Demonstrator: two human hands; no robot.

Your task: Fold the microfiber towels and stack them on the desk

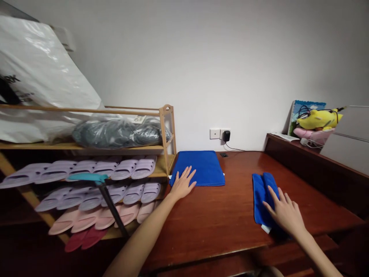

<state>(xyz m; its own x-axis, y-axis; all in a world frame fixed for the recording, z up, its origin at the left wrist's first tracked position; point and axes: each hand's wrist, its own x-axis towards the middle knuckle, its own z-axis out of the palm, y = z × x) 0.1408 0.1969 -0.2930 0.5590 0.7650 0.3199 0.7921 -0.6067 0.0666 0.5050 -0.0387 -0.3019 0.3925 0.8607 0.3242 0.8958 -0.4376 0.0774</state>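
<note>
Cloth (pixel 203 165), flat, frame centre; left hand (pixel 181 187) at near-left corner, fingers wide; right hand (pixel 288 215) on folded cloth (pixel 258 194), lower right, fingers loosely spread; uneven push could skew its layers.

Plain pale wall (pixel 190 69), socket plates (pixel 215 134) low on it. Reddish-brown wood counter (pixel 213 227) stood against wall, raised dark wood ledge (pixel 305 161) along its right side. Light wood shoe rack (pixel 168 142) stood just left of counter. Lighting was dim, corners darker.
</note>
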